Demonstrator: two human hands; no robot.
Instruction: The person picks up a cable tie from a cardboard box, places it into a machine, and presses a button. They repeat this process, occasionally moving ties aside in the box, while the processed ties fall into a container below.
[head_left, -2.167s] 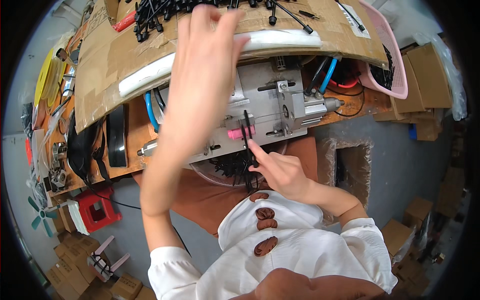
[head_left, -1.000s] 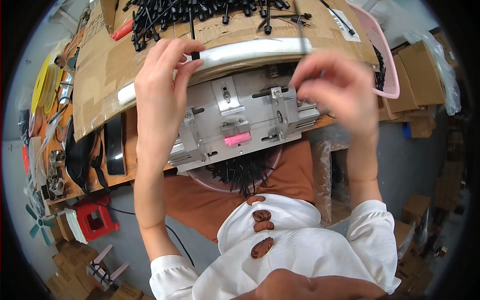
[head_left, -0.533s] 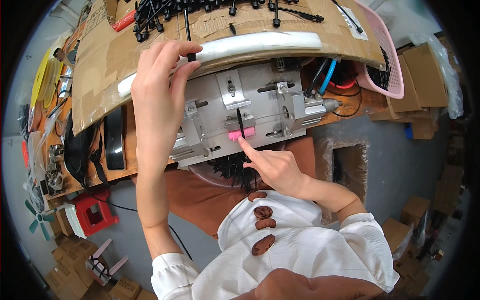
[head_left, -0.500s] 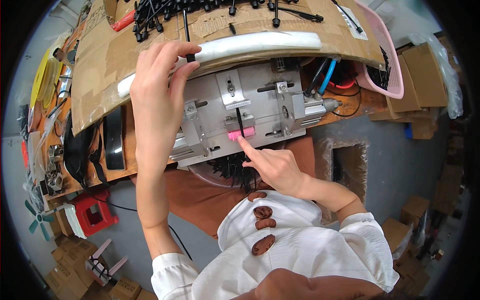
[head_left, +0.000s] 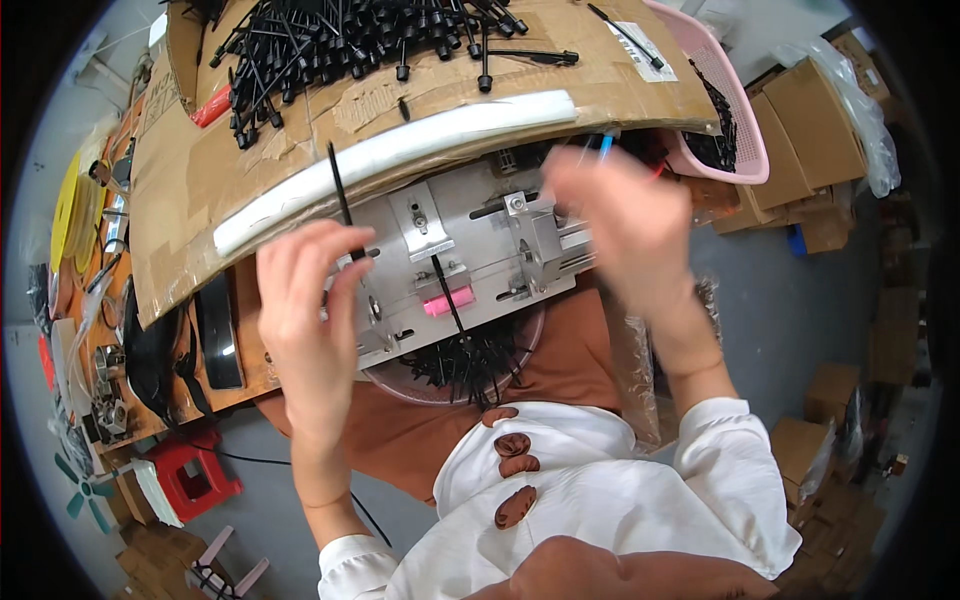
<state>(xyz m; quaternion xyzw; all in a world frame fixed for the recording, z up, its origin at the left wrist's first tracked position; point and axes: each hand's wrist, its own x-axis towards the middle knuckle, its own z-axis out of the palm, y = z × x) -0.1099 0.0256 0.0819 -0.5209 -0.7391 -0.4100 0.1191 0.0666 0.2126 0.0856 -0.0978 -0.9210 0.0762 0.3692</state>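
My left hand (head_left: 312, 310) pinches a thin black rod (head_left: 339, 185) near its thicker lower end, over the left side of a metal fixture (head_left: 385, 222). The rod points up and away from me. A second black rod (head_left: 446, 288) lies across the middle of the fixture, over a pink cylinder (head_left: 446, 302), with no hand touching it. My right hand (head_left: 625, 225) is raised above the fixture's right side, next to a blue tube (head_left: 606, 146). Motion smears its fingers, and whether it holds anything is hidden.
A heap of black rods with knobbed ends (head_left: 350, 40) lies on the cardboard (head_left: 300, 150) behind the fixture. A pink basket (head_left: 745, 120) stands far right. Below the fixture's front edge, a bowl (head_left: 535, 340) holds more black pieces. A red stool (head_left: 195, 480) stands lower left.
My right hand has left the rod and pink cylinder and moved up and right. My left hand, still pinching its rod, has come lower, toward the fixture.
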